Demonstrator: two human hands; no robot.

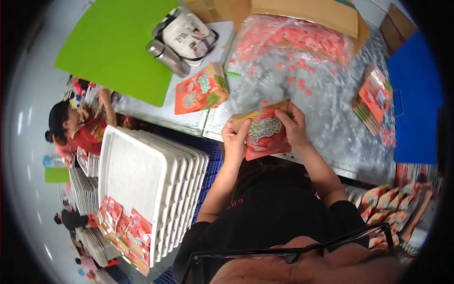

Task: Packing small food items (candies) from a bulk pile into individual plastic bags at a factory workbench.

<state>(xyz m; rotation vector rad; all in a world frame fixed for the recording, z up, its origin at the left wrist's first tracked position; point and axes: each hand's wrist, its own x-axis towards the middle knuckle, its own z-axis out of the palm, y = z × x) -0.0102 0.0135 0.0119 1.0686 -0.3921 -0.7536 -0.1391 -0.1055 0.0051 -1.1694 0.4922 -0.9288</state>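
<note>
A red candy pouch [267,135] is held up in front of me, over the near edge of the metal table [326,102]. My left hand [235,137] pinches its left side near the top, thumb on the front. On the other side, my right hand [294,124] grips the upper right corner. Whether the pouch's top is sealed cannot be made out. Beyond it, small red candies [300,71] lie scattered. A stack of flat pouches [203,90] rests to the left of the pouch, and another pouch stack [375,100] lies at the right.
A cardboard box [302,18] with a plastic liner of red candies stands at the back. A steel flask [169,57] and white bag [188,35] are at the back left. Stacked white trays [135,163] with pouches stand at my left. Several people work farther left.
</note>
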